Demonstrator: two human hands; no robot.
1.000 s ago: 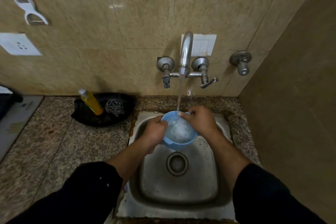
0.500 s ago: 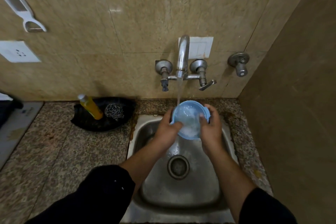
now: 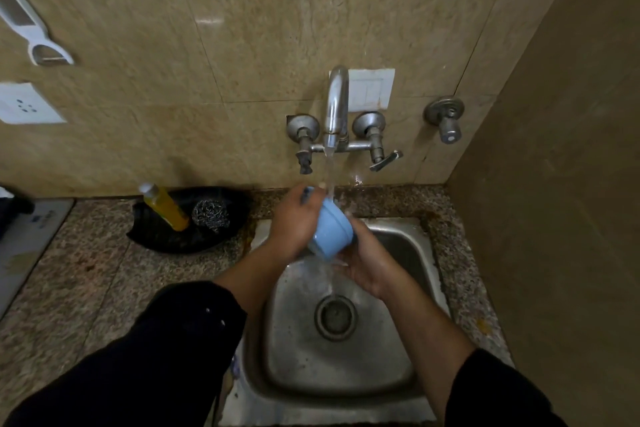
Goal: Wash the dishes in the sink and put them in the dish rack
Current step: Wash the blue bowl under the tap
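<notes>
**Item under handling.** A blue bowl (image 3: 330, 232) is being held above the back of the sink (image 3: 398, 340), directly under the tap (image 3: 335, 104). It is being tilted so that its outer wall and foot are facing the camera, and the running water (image 3: 329, 177) is being taken on its upper side and shed toward the drain (image 3: 335, 317).

**Handling judgement.** The bowl is being judged small, light and rigid, probably plastic, though the material cannot be confirmed. Little risk of breakage is being assumed. Slipperiness is being rated the main concern, since the wall is smooth and wet. The rim and the raised foot are being regarded as the surest places to take hold, as the rounded wall offers nothing to catch on.

**Hands.** The left hand (image 3: 294, 222) is being wrapped round the upper edge, with fingertips hooked over the rim near the stream. The right hand (image 3: 363, 260) is being cupped under the lower side and foot, fingers curled against it. Whether that hand is rubbing or merely supporting cannot be told. Both forearms are being angled inward over the basin, wrists raised.

**Outstanding.** No dish rack is being shown in this view.
</notes>
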